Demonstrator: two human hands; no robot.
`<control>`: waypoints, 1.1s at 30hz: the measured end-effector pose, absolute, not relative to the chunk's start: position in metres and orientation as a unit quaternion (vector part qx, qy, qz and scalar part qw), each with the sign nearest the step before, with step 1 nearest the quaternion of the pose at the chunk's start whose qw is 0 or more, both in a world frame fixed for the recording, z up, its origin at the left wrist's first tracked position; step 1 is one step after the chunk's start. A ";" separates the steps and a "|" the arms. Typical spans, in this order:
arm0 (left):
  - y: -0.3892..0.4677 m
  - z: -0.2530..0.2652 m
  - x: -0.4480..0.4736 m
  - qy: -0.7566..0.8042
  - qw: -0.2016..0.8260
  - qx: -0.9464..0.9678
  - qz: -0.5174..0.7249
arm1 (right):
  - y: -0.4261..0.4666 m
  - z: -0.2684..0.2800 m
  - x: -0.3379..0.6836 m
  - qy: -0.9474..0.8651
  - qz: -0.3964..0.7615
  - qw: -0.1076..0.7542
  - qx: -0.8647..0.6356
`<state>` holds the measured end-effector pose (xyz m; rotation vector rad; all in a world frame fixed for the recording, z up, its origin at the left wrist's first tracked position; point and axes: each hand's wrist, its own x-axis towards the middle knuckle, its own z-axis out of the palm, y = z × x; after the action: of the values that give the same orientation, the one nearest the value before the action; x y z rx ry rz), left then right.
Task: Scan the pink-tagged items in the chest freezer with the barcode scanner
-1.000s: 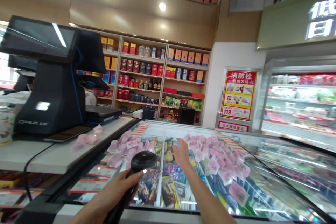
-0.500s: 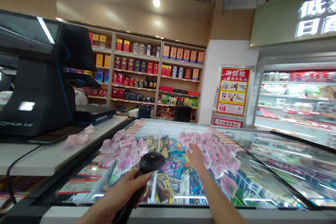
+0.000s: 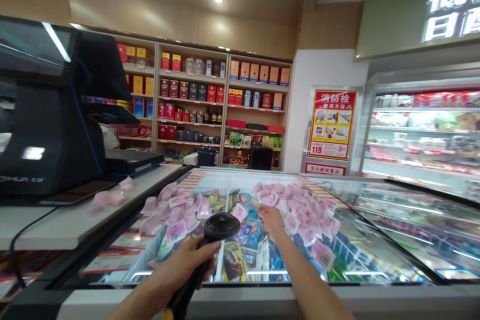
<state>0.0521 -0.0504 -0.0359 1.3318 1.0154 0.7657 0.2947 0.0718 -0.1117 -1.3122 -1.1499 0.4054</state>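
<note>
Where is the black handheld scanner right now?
In the head view, the black handheld scanner is in the left hand, low and just left of centre, with a cluster of pink packs to its left.

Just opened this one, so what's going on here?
A person at a shop's glass-topped freezer grips a black handheld scanner in the left hand. The right hand is over the glass between two groups of pink packs, with nothing visible in its fingers. A single pink pack is just left of it. The larger group is on the right, the smaller on the left. More pink items lie beside the checkout terminal.
</note>
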 end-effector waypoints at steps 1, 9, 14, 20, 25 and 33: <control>-0.050 -0.036 0.051 0.444 0.603 0.575 0.330 | 0.072 -0.111 0.293 -0.511 0.138 0.597 -0.603; -0.052 -0.030 0.021 0.484 0.573 0.548 0.370 | 0.085 -0.100 0.240 -0.685 0.117 0.448 -0.563; -0.055 -0.025 0.009 0.488 0.571 0.543 0.376 | 0.078 -0.101 0.229 -0.733 0.131 0.404 -0.531; -0.051 -0.025 0.029 0.450 0.592 0.567 0.355 | 0.069 -0.099 0.244 -0.677 0.180 0.509 -0.501; -0.045 -0.030 0.037 0.429 0.606 0.587 0.324 | 0.068 -0.099 0.241 -0.668 0.179 0.541 -0.479; -0.041 -0.032 0.016 0.450 0.592 0.539 0.396 | 0.072 -0.111 0.239 -0.686 0.084 0.437 -0.576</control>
<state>0.0156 -0.0409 -0.0315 1.2525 1.0478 0.9203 0.2390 0.0725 -0.1108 -1.4322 -1.7059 0.2099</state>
